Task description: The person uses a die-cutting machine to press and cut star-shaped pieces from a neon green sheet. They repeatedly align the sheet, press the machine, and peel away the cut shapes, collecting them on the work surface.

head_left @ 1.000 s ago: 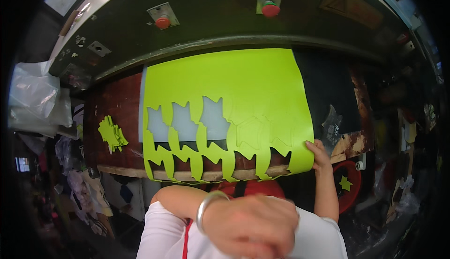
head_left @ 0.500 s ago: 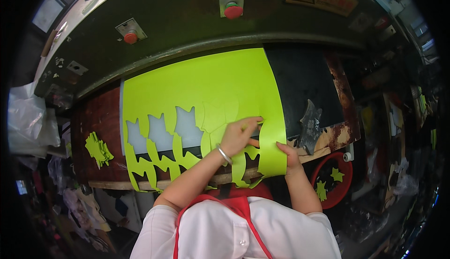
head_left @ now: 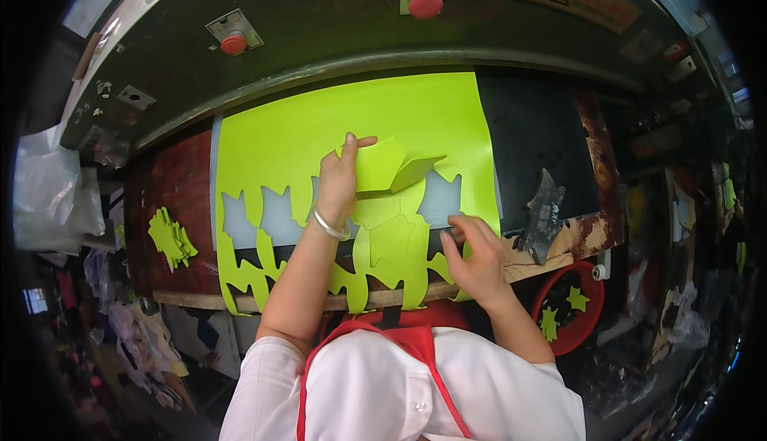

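Observation:
A lime-green sheet covers the middle of the work table, with a row of pointed, curvy cut-out holes along its near side. Over the sheet, my left hand, a bangle at its wrist, is closed on a lime-green cut-out piece. A bent flap stands up at its right end; whether this is a second piece I cannot tell. My right hand is beside the rightmost hole, thumb and fingers apart and partly curled, nothing visible in it. Cut outlines of further pieces show in the sheet between the hands.
A pile of lime-green cut-outs lies at the left. A dark cutting die lies right of the sheet. Below it stands a red bucket with green pieces inside. The machine beam with red buttons spans the far side.
My left hand has moved left and up, now lifting a cut-out piece. A hole shows in the sheet at the right. My right hand has come off the sheet's right edge and moved left.

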Action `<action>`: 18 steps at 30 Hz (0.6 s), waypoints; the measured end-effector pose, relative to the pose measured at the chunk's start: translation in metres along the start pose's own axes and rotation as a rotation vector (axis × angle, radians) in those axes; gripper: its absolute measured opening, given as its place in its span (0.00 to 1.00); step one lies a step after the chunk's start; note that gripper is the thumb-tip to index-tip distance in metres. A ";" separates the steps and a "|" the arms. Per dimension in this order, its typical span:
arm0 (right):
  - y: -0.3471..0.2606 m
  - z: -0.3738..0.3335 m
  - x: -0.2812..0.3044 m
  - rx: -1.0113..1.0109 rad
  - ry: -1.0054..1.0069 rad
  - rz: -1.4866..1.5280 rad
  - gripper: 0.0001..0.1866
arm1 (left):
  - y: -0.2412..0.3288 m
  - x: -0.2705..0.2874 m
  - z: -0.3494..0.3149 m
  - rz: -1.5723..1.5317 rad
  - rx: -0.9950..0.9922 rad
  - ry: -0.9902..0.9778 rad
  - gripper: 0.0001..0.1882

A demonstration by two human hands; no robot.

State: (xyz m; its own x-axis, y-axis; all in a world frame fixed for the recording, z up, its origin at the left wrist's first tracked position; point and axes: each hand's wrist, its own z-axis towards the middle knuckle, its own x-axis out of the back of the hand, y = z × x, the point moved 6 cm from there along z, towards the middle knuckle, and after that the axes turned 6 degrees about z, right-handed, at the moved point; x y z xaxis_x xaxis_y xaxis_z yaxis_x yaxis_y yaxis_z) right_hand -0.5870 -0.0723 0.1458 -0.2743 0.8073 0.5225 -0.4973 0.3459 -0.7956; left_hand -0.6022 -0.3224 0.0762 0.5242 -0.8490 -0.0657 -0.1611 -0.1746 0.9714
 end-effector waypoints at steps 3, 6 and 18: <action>0.064 0.028 -0.030 -0.658 -0.109 0.488 0.15 | -0.003 0.002 -0.018 -0.062 0.010 -0.053 0.25; 0.096 0.047 -0.059 -1.116 -0.217 0.850 0.20 | 0.011 -0.009 -0.056 0.220 -0.133 -0.255 0.21; 0.089 0.029 -0.050 -0.496 -0.050 0.384 0.15 | -0.018 -0.029 -0.024 1.209 -0.647 -0.060 0.26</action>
State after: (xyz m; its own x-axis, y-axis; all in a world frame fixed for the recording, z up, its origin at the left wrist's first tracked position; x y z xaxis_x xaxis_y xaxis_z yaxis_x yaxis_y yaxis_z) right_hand -0.6412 -0.0955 0.0574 -0.4016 0.8990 0.1749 0.0818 0.2254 -0.9708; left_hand -0.5942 -0.2830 0.0656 0.2974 -0.3274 0.8969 -0.0637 0.9305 0.3608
